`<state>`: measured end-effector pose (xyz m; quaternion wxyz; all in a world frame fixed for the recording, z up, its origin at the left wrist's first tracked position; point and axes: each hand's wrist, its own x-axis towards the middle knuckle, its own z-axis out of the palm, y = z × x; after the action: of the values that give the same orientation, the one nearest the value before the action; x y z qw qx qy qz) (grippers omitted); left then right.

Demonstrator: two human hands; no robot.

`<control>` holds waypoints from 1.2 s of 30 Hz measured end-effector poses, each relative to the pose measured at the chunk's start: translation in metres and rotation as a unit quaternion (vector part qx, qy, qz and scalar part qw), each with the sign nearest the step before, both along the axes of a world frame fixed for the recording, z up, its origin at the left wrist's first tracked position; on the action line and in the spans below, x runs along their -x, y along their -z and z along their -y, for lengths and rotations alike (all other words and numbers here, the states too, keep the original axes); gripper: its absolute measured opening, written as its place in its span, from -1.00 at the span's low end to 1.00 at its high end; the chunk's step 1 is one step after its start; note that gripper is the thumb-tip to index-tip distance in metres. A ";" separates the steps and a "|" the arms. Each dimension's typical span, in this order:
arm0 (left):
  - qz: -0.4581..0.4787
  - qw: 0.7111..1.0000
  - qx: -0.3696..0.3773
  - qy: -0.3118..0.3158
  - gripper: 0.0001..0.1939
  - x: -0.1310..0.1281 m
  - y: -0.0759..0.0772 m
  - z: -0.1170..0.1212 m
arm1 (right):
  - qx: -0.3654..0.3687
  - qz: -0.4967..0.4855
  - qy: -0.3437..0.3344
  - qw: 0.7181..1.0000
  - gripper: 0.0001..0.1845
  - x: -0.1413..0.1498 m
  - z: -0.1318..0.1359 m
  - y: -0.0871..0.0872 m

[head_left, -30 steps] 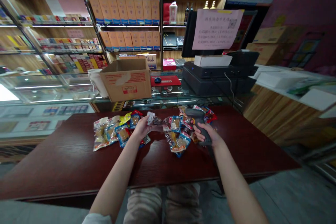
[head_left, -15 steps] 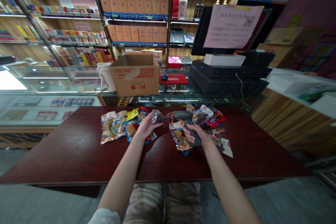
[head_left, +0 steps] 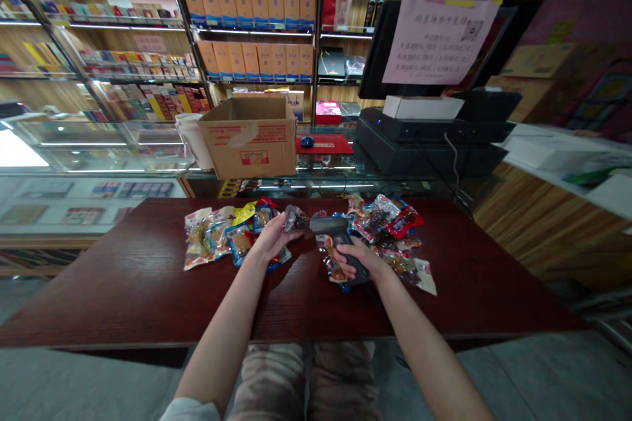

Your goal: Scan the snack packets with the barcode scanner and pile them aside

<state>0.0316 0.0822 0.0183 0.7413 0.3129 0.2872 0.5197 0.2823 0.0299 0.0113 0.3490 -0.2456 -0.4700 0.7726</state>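
My left hand point(head_left: 270, 239) pinches a small clear snack packet point(head_left: 295, 218) and holds it up above the dark red table point(head_left: 123, 289). My right hand point(head_left: 358, 261) grips a dark grey handheld barcode scanner point(head_left: 337, 234), whose head points left at the packet, almost touching it. A pile of snack packets point(head_left: 220, 235) lies to the left of my left hand. A second pile of snack packets point(head_left: 388, 227) lies to the right of the scanner, with a few packets under my right hand.
Behind the table runs a glass counter point(head_left: 99, 158) carrying an open cardboard box point(head_left: 251, 136), a red mat with a mouse point(head_left: 307, 141), and a black till point(head_left: 424, 141) with a paper notice point(head_left: 437, 39). Stocked shelves fill the back wall. A wooden counter point(head_left: 553, 223) stands right.
My right hand has carried the scanner leftward, closing on the packet in my left hand. The packets that it covered on the right now show. The view has shifted a little.
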 end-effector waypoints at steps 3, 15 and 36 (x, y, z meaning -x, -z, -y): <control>-0.008 1.000 0.007 -0.002 -0.78 -0.003 -0.002 0.001 | 0.002 0.002 0.003 1.000 -0.67 0.001 -0.001 0.003; -0.021 0.993 0.101 -0.054 -0.84 -0.011 -0.008 0.000 | -0.001 -0.015 0.001 1.000 -0.75 -0.001 0.000 0.000; -0.627 0.666 -0.317 -0.251 -0.72 0.081 -0.008 0.004 | -0.043 0.002 0.191 0.981 -0.71 -0.066 -0.002 -0.038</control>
<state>-0.0495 0.0778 0.0263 0.0840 0.6973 0.5699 0.4265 0.3485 0.0322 0.0490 0.4998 -0.3169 -0.4477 0.6703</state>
